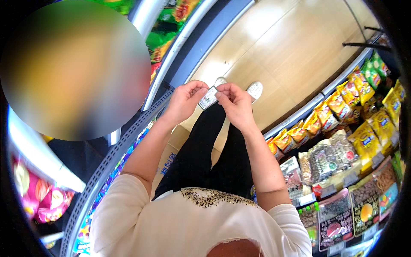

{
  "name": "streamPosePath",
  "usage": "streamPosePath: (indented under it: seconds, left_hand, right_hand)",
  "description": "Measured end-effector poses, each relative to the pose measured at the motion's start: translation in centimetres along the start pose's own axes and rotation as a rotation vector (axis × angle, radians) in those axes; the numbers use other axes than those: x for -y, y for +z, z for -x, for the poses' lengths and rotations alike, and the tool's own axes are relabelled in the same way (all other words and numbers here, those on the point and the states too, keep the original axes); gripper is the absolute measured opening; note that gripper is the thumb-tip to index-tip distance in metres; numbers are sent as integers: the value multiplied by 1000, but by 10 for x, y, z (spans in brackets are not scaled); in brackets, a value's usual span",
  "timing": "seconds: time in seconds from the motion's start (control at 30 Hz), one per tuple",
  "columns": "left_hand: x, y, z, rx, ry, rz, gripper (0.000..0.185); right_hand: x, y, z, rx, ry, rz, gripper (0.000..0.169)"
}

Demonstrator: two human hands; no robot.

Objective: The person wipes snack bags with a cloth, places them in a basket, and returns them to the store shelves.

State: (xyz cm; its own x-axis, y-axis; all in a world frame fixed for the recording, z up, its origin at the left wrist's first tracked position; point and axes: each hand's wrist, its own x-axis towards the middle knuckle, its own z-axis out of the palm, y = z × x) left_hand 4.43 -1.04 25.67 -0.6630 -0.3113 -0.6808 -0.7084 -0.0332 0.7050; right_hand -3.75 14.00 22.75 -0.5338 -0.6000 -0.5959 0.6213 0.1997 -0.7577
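Observation:
A small printed card with a dark green border [208,98], perhaps a shelf price tag, is held between both hands in front of my legs. My left hand [189,98] pinches its left edge between thumb and fingers. On the other side, my right hand [233,100] grips the upper right edge with thumb and forefinger. The card bears small writing and lies tilted over the gap above my knees. Beyond it, white shoes [255,90] stand on the tiled floor.
Shelves of snack bags [337,104] and packaged dried foods [334,221] line the right side. At left run a perforated metal shelf edge [120,143] and more packets [54,202]. A cardboard box [175,141] stands by my left leg. A blurred oval hides the upper left.

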Motion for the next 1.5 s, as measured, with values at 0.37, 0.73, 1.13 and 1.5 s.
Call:
streamPosePath:
  seconds: [0.37,0.73,1.13,1.5]
  left_hand:
    - [-103,-30,87,-121,106,134,20]
    - [-107,-44,106,-190,163,94,17]
    - [-61,-85,67,-1173,587,-596,5]
    - [-68,-75,52,-1310,515,-628,9]
  right_hand:
    - [108,39,49,-44,-120,-95,7]
    - [132,51,56,11,-107,-29,8]
    - [96,29,64,-49,-61,77,16]
    - [69,22,74,-42,-55,92,13]
